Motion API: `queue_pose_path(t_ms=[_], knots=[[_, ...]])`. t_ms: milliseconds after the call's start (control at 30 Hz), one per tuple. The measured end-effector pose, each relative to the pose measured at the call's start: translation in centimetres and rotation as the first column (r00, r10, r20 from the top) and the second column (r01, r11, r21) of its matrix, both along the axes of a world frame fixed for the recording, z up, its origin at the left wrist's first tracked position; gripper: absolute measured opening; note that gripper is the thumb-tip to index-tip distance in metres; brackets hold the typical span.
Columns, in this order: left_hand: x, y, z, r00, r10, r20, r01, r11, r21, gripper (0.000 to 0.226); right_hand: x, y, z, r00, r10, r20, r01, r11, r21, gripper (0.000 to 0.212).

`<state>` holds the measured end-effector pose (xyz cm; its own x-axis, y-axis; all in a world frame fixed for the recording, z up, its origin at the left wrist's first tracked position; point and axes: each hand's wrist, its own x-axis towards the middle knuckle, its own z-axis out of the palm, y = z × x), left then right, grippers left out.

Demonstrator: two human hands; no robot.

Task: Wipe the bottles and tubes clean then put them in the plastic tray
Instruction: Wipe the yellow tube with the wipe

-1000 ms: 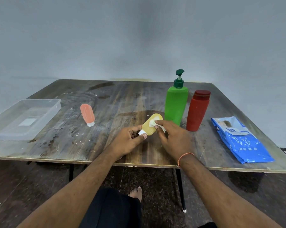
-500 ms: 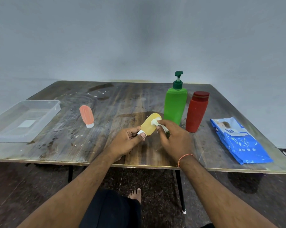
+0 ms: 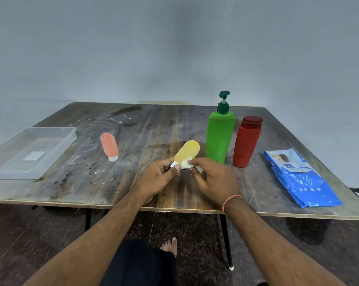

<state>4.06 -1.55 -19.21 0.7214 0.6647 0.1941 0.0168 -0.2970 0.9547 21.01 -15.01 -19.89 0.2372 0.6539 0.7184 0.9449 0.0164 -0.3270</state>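
Wipe (image 3: 187, 164) strokes have slid from the yellow tube's (image 3: 187, 152) middle down toward its cap, so with your left hand (image 3: 161, 176) gripping that end above the desk (image 3: 75, 182) and your right hand (image 3: 212, 178) pinching the wipe, it's nearly tray-ready (image 3: 71, 133).

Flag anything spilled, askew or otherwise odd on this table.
Nothing is toppled or damaged. The table looks grimy, with dark stains and white specks near the pink tube, which lies flat. The plastic tray overhangs the left edge slightly.
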Motion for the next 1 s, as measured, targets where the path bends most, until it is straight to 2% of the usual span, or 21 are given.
queue_pose_path(t_ms=[133,333,533,600,700,800,900,1000], knots=[[-0.1,-0.1,0.1,0.998,-0.029,-0.051,0.031,0.999,0.043,0.035,0.3,-0.3,0.6,0.977,-0.125,-0.175,0.145,0.983,0.108,0.025],[-0.3,-0.4,0.2,0.98,-0.102,-0.171,0.14,0.964,0.226,0.044,0.9,-0.2,1.0,0.91,-0.247,-0.332,0.298,0.948,0.112,0.024],[-0.2,-0.4,0.1,0.987,-0.069,-0.147,0.103,0.965,0.242,0.044,0.6,-0.3,1.0,0.938,-0.232,-0.259,0.264,0.959,0.098,0.025],[-0.1,-0.4,0.1,0.991,-0.048,-0.127,0.074,0.975,0.211,0.042,0.4,-0.4,0.9,0.965,-0.206,-0.165,0.222,0.971,0.09,0.026],[0.0,0.0,0.0,0.995,-0.033,-0.098,0.048,0.986,0.159,0.037,-0.3,-0.2,0.1,0.998,-0.053,0.045,0.052,0.998,0.027,0.028],[-0.1,-0.1,0.1,0.996,-0.041,-0.077,0.052,0.988,0.145,0.037,-0.5,-0.1,-0.1,0.995,0.071,0.063,-0.071,0.997,-0.013,0.027],[0.0,-0.2,0.1,0.997,-0.032,-0.071,0.041,0.99,0.134,0.037,-0.3,-0.1,0.0,0.997,-0.015,0.07,0.013,1.0,0.028,0.023],[0.0,0.0,-0.1,0.996,-0.037,-0.081,0.046,0.992,0.12,0.039,-0.1,-0.1,0.3,0.986,-0.162,-0.039,0.165,0.982,0.09,0.022]])
